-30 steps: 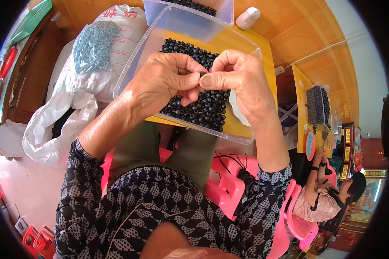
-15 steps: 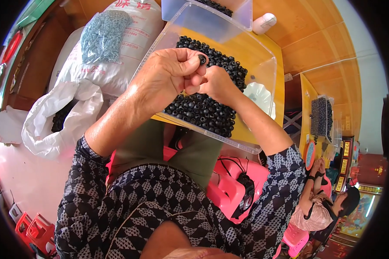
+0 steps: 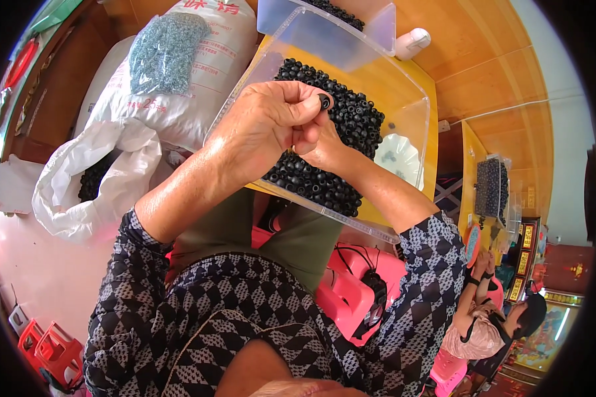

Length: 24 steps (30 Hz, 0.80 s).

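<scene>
Head view: your left hand (image 3: 268, 122) pinches one black bead (image 3: 324, 102) over the clear tub (image 3: 404, 99), your half-hidden right hand (image 3: 329, 149) has a grip that cannot be told, and the heap of loose beads (image 3: 359, 122) below suggests much is left.

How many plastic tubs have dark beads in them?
3 that I can see: a big clear tub beneath the left hand, a bluish tub just beyond it, and a far tub over on the right. Others may be hidden.
</scene>
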### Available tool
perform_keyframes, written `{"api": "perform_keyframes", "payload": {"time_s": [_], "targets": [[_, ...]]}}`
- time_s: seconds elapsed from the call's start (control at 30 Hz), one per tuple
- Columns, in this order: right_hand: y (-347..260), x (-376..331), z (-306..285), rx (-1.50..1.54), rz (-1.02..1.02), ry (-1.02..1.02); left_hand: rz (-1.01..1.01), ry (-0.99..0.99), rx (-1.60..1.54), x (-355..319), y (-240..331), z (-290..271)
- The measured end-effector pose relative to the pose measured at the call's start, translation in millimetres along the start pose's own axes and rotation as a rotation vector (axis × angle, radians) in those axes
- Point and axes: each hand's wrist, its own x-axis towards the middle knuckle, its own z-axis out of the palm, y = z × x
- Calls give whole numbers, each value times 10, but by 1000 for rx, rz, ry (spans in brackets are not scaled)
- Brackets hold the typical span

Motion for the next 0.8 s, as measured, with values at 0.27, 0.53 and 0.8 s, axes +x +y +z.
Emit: {"api": "perform_keyframes", "payload": {"time_s": [0.27,0.53,0.8], "targets": [[-10,36,62,167,-60,52,13,-15,-3,28,-19,-18],[-482,-60,-277,-517,-270,-119,-37,12,-53,7,-25,-19],[-1279,-262,-1098,293,414,143,-70,-40,-110,-20,-36,31]]}}
